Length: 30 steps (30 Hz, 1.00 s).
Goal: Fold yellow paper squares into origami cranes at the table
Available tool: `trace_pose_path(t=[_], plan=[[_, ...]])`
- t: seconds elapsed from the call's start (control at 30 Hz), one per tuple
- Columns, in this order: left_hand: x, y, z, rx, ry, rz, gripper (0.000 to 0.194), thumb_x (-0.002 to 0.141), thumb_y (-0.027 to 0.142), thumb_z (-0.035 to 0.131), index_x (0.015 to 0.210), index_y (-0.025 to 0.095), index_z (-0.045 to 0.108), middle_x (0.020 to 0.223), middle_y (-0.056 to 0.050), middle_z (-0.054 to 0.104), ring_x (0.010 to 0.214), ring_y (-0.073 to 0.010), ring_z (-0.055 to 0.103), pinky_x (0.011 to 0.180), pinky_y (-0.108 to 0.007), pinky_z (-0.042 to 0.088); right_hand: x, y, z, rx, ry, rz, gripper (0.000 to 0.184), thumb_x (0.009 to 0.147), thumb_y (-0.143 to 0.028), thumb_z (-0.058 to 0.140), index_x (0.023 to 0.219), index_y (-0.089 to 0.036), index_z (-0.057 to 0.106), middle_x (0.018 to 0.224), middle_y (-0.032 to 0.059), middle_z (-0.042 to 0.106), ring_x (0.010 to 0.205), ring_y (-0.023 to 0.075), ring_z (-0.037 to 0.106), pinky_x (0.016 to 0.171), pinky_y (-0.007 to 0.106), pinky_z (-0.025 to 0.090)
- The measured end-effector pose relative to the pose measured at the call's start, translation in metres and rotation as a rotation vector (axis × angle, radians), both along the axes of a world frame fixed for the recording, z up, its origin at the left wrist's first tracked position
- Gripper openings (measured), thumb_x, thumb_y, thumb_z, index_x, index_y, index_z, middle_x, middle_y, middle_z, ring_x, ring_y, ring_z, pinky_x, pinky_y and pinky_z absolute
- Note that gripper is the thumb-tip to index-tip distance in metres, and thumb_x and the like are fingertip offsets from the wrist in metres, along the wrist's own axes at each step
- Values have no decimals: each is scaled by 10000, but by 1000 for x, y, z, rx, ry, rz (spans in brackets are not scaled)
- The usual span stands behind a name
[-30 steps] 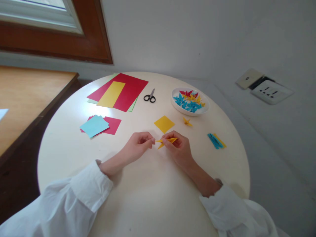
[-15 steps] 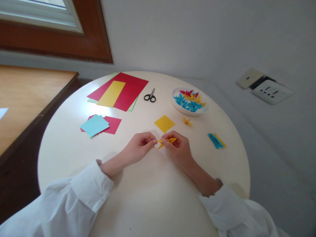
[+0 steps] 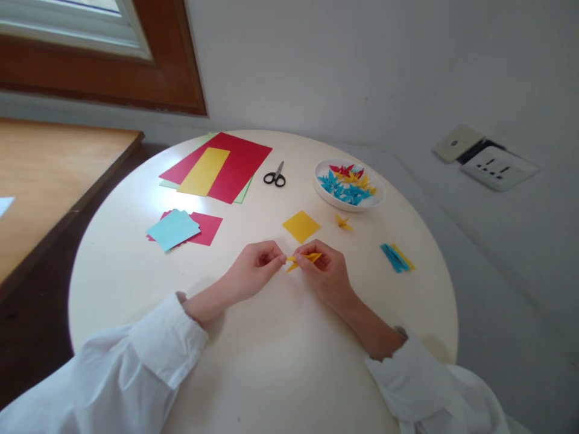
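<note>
A small folded yellow origami crane [image 3: 312, 257] is pinched between my two hands over the round table. The thumb and index finger of my left hand [image 3: 260, 268] grip its thin pointed tip. My right hand [image 3: 326, 272] holds the folded body between thumb and fingers, covering part of it. Just beyond my fingertips lies a flat yellow paper square [image 3: 301, 226]. A finished-looking yellow crane [image 3: 344, 222] rests on the table to its right.
Behind it stands a white dish [image 3: 319, 188] of red, yellow and blue cranes. Scissors [image 3: 275, 176] lie near large red sheets [image 3: 242, 154]. Light-blue squares [image 3: 174, 229] overlap red ones [image 3: 210, 229] at left. Blue and yellow strips [image 3: 395, 258] lie at right on the white table [image 3: 280, 374].
Both hands have shifted very slightly left with the folded yellow paper between them. Everything else on the table stays where it was.
</note>
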State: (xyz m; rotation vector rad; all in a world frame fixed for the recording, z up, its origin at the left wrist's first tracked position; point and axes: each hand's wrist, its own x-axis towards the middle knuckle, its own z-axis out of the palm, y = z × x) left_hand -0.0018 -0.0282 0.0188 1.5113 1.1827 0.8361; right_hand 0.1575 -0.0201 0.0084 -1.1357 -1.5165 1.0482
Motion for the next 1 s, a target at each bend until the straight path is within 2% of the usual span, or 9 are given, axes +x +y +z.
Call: trace_pose_path(t=[0.17,0.43,0.63,0.77,1.0], plan=[[0,1,0,-27,1,-15,210,745,323,491,639,144,525,552,40,438,505,-78,352,463,-205,269,0,0,-1,7,-4,3,110,676,-273,600,627,-189,550,613,-9,567,580,123,515,538,246,425],[0,0,0,-16,-7,-100,293,781,403,487,680,136,552,577,27,469,533,-83,371,488,-215,293,-1,-3,1,44,-38,57,98,707,-252,582,637,-194,543,627,-11,576,583,119,524,543,242,433],[0,1,-5,-15,-13,-58,262,767,380,501,661,142,527,575,29,464,533,-83,373,485,-212,291,0,-2,-2,82,-58,103,94,738,-248,566,662,-199,540,690,2,595,672,136,565,615,256,466],[-1,1,-5,-6,-16,-12,255,772,370,491,649,147,501,570,36,439,518,-77,351,472,-206,277,0,-1,-6,89,-42,61,92,760,-276,569,716,-196,556,844,47,617,841,169,589,697,280,484],[-2,2,-6,64,6,35,243,788,350,483,647,153,501,549,44,424,508,-76,345,464,-201,268,1,2,-9,111,-93,-8,91,775,-301,573,800,-216,592,929,52,581,909,171,563,693,278,504]])
